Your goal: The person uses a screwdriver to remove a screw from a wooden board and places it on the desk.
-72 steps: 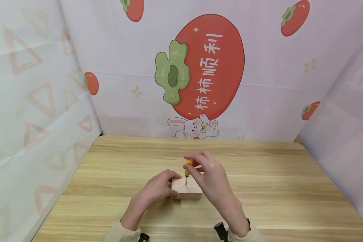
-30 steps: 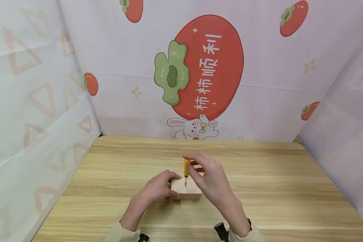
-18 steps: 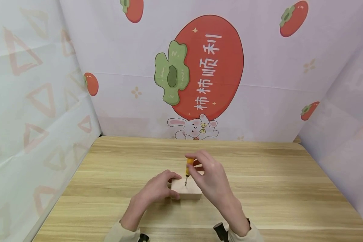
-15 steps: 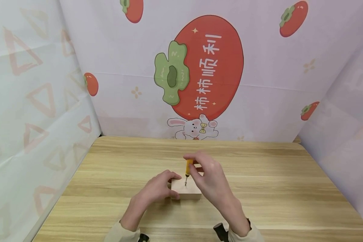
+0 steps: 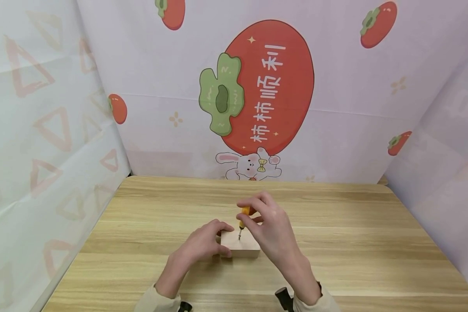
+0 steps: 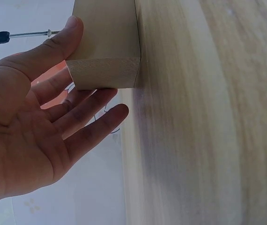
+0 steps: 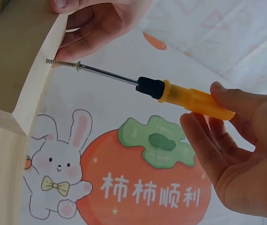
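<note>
A pale wooden block (image 5: 243, 253) lies on the table, with my left hand (image 5: 202, 241) gripping its left end between thumb and fingers. From the block's top face stands a screw (image 7: 64, 63), its threads mostly exposed in the right wrist view. A screwdriver (image 7: 185, 97) with a yellow handle and black collar meets the screw's head with its tip. Thumb and fingers of my right hand (image 5: 272, 227) pinch the handle near its top end. The screwdriver leans slightly to the right in the head view. The left wrist view shows the left thumb (image 6: 68, 40) on the block's top edge.
The wood-grain table (image 5: 335, 242) extends around the block on all sides. Behind it hangs a cloth backdrop (image 5: 152, 134) printed with persimmons and a rabbit. Further cloth walls (image 5: 35, 143) enclose the left and right sides.
My right fingers have shifted their hold on the handle, turning about it. The screwdriver tilts a little more to the right than one second ago. Block and left hand stay put.
</note>
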The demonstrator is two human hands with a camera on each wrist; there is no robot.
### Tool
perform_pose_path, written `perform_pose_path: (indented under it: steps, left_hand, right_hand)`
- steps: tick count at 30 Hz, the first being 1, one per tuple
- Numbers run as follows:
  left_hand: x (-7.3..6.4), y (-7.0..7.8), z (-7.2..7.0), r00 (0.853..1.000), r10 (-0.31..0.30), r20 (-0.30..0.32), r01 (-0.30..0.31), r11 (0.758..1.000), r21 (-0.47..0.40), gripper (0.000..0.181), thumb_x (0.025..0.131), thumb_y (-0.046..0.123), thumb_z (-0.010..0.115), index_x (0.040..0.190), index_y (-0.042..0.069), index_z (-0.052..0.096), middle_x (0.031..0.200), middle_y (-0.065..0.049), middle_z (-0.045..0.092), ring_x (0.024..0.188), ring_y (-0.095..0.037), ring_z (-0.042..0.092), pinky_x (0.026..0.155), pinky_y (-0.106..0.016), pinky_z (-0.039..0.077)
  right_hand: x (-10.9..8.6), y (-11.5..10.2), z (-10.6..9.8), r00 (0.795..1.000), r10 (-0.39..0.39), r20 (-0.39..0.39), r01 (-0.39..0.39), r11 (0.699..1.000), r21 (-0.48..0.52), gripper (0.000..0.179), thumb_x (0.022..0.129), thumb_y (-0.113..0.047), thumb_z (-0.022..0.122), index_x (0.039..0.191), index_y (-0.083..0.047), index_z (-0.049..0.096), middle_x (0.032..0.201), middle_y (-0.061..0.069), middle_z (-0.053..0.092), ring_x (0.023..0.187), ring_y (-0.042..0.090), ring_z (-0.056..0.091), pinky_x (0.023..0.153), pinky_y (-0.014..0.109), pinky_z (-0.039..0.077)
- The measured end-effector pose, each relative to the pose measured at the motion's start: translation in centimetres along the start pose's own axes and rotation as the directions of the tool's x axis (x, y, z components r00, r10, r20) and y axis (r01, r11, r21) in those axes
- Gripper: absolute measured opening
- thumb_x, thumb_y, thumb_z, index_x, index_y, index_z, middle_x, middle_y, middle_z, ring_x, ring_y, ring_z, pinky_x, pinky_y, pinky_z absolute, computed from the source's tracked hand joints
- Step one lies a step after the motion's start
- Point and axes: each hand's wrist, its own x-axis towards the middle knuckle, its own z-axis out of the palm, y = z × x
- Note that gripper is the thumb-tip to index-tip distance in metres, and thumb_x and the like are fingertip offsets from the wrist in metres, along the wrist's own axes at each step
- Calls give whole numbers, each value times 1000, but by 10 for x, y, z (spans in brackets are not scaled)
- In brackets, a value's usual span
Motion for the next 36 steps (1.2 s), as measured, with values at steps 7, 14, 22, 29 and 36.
perform_pose_path:
  steps: [7,14,22,29,36]
  left_hand:
    - [0,0,1,1000,-1,-4,1,1000,-1,55,66,32,84,115,17,65,102,6,58,93,-14,54,77,-32,43]
    - [0,0,1,1000,-7,-4,7,1000,0,56,66,33,84,116,18,64,103,6,58,94,-14,55,78,-33,43]
    - [0,0,1,1000,-4,-4,5,1000,5,55,66,33,84,116,18,65,102,7,57,93,-14,55,77,-33,43]
    - [0,0,1,1000,2,-11,-1,1000,1,56,65,32,84,115,18,65,101,6,58,92,-13,55,77,-32,43]
    - [1,-1,2,1000,-10,-4,10,1000,-5,56,65,33,84,115,19,65,101,7,57,94,-14,55,78,-32,43]
  right_hand:
    - [0,-1,0,1000,17,-8,-17,1000,-12,33,76,-2,76,106,-13,68,92,-6,59,83,3,60,64,15,51]
    - [0,-4,-2,998,44,49,-45,999,20,34,80,3,69,107,-16,66,101,-5,65,91,5,61,66,18,52]
    - [0,-2,1,999,48,26,-48,999,22,31,76,-8,77,103,-19,67,98,-9,54,83,4,57,67,21,53]
    - [0,-1,2,999,37,5,-37,999,10,33,75,-4,77,104,-14,65,93,-6,57,80,4,60,65,20,53]
    - [0,-1,3,1000,25,6,-25,1000,-11,28,78,-1,71,102,-13,61,93,-6,59,81,6,62,64,20,53]
